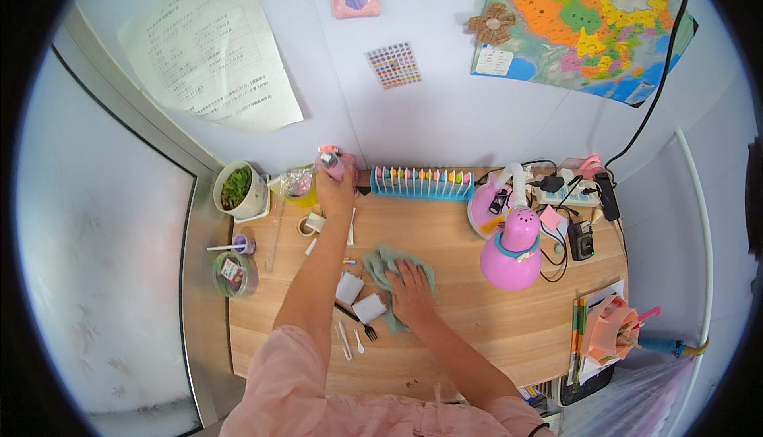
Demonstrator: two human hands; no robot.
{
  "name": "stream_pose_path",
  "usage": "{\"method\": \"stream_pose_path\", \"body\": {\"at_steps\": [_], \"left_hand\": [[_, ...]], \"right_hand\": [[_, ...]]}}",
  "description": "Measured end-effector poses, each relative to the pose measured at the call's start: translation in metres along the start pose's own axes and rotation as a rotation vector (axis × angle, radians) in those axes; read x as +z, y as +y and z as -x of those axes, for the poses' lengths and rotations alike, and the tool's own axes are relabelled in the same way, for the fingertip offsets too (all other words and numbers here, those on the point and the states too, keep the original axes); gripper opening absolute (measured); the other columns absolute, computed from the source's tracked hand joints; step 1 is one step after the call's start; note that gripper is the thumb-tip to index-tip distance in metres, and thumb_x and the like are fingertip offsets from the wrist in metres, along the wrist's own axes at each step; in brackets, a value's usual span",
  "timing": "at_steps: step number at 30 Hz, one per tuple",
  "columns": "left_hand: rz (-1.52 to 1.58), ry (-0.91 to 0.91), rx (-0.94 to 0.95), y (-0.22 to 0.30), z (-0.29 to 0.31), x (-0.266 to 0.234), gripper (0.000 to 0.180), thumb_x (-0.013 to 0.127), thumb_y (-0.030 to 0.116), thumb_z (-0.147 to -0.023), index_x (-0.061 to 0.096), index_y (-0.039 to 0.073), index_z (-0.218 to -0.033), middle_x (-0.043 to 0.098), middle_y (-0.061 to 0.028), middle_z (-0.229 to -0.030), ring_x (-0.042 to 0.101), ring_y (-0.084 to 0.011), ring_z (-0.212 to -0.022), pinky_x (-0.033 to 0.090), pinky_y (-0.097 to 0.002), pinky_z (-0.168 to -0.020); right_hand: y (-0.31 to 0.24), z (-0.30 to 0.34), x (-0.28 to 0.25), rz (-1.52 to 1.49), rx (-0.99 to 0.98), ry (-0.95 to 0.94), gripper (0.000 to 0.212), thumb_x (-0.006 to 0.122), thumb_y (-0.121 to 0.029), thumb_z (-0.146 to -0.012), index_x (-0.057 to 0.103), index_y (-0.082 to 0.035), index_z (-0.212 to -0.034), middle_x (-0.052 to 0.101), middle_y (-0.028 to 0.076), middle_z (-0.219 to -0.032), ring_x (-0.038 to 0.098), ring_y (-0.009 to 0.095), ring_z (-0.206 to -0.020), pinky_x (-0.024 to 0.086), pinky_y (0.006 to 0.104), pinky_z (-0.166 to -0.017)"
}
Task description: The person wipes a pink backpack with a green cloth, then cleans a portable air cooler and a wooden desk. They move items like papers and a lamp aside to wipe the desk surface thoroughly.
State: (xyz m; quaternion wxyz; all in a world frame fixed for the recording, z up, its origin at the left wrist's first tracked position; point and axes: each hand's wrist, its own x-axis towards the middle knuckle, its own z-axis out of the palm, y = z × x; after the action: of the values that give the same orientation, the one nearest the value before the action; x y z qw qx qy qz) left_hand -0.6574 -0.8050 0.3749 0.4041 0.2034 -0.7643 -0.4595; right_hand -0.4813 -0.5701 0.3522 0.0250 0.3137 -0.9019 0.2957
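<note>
My left hand (336, 191) reaches to the back edge of the desk, its fingers closed round a small pink container (333, 167) whose kind is partly hidden by the hand. My right hand (412, 288) lies flat with its fingers stretched over a pale green cloth (383, 261) at the middle of the desk. Just left of the cloth are two white box-like pieces (348, 287), a black fork (369, 331) and a small white spoon (359, 342). Beside my left forearm lies a roll of tape (304, 226).
A blue rack of colourful pieces (421, 184) stands along the wall. On the right are a pink desk lamp (513, 258), a power strip (568, 192) with cables, and an orange pen holder (608, 330). A potted plant (238, 189) and a clear jar (235, 273) line the left edge.
</note>
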Motion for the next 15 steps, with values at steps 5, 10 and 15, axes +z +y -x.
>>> {"method": "stream_pose_path", "body": {"at_steps": [5,10,15], "left_hand": [[-0.123,-0.153,-0.095,0.017,0.013,-0.007,0.039,0.074,0.023,-0.080,0.056,-0.002,-0.104,0.066,-0.0149,-0.087,0.064,-0.0233,-0.080,0.051,-0.0348,-0.071],[0.088,-0.325,-0.225,0.064,0.053,-0.035,0.033,0.073,0.022,-0.082,0.056,0.002,-0.103,0.067,-0.0097,-0.086,0.065,-0.0175,-0.075,0.051,-0.0317,-0.066],[-0.103,-0.431,-0.067,0.103,0.103,-0.011,0.037,0.073,0.021,-0.081,0.054,0.004,-0.108,0.067,-0.0118,-0.089,0.066,-0.0234,-0.075,0.052,-0.0355,-0.067]], "right_hand": [[-0.014,-0.020,0.037,-0.114,-0.329,-0.151,0.046,0.058,-0.005,-0.077,0.057,-0.008,-0.123,0.044,0.018,-0.137,0.039,0.035,-0.130,0.029,0.0509,-0.109],[0.062,-0.007,0.000,0.074,0.131,0.207,0.045,0.058,-0.004,-0.079,0.056,-0.008,-0.124,0.044,0.020,-0.136,0.037,0.039,-0.130,0.029,0.0524,-0.108],[0.053,-0.017,-0.022,0.206,0.326,0.215,0.047,0.056,-0.005,-0.078,0.053,-0.003,-0.125,0.043,0.022,-0.136,0.037,0.042,-0.129,0.030,0.0512,-0.107]]}}
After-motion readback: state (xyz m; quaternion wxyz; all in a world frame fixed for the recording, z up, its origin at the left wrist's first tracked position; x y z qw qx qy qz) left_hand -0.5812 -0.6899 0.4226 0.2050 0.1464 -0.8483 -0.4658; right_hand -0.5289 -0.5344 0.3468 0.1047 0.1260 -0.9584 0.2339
